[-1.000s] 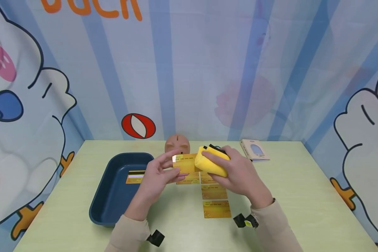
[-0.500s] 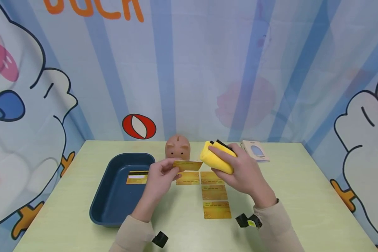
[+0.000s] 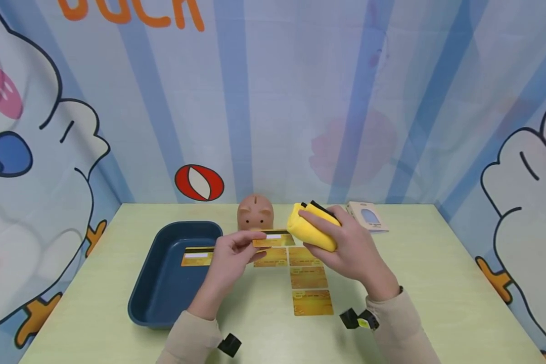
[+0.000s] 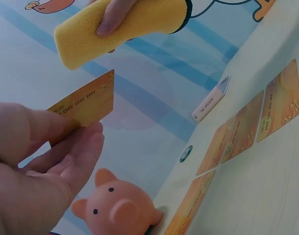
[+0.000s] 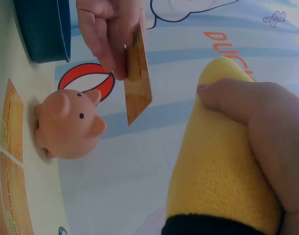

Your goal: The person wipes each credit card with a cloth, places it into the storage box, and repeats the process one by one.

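My left hand (image 3: 232, 255) pinches a gold bank card (image 3: 279, 238) by its left end, above the table. In the head view the card's back shows, with a black stripe and a white strip. My right hand (image 3: 350, 247) grips a rolled yellow cloth (image 3: 313, 227) with dark edging, just right of the card. In the right wrist view a gap lies between the cloth (image 5: 218, 161) and the card (image 5: 137, 78). Several gold cards lie face up on the table below, one card (image 3: 271, 257) left of a column of others (image 3: 309, 278).
A blue tray (image 3: 141, 303) at the left has one card (image 3: 197, 256) in it, back side up. Behind the hands stands a pink piggy bank (image 3: 255, 212). A small pale box (image 3: 367, 216) lies at the back right of the table (image 3: 437, 283).
The card in my left hand has turned from its front to its back, passing nearly edge-on. My right hand with the cloth has drawn off the card, slightly to the right.
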Tool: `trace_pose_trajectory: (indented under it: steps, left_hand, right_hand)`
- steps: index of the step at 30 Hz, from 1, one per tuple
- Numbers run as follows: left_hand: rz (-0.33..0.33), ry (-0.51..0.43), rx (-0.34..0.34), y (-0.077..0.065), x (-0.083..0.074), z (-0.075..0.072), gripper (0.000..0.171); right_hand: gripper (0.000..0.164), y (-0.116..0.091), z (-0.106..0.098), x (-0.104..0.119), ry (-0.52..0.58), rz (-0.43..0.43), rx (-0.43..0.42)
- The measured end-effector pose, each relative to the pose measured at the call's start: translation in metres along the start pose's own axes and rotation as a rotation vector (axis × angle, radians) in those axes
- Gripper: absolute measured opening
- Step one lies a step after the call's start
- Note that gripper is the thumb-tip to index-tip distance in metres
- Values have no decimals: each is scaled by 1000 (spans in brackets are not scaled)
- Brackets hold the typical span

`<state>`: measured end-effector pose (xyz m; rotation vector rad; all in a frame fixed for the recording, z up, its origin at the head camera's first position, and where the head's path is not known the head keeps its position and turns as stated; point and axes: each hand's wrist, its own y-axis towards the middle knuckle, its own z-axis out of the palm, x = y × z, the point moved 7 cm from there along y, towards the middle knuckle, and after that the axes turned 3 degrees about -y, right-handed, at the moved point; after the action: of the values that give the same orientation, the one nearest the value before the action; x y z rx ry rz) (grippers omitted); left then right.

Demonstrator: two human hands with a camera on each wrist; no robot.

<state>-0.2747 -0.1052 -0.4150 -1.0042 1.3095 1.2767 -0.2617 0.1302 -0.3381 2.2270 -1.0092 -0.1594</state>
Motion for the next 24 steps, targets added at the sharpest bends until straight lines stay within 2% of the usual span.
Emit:
trace_pose_trajectory:
  steps: [4, 10, 15, 19, 24]
  left_hand:
    - [-11, 18, 50, 0, 2, 1, 33]
    - [-58, 49, 60, 0, 6, 1, 39]
    - [-32, 29, 78, 0, 4, 4, 51]
    - [-13, 47, 102, -1, 3, 7, 59]
    - [3, 43, 182, -2, 1, 17, 65]
  right_hand:
    - [65, 0, 0, 1, 4, -4, 0]
    - [64, 1, 1, 3, 8, -22, 6]
    - [65, 2, 2, 7, 11, -37, 7]
    - [66, 2, 6, 16, 32, -45, 27]
    - [66, 4, 17, 32, 60, -101, 64]
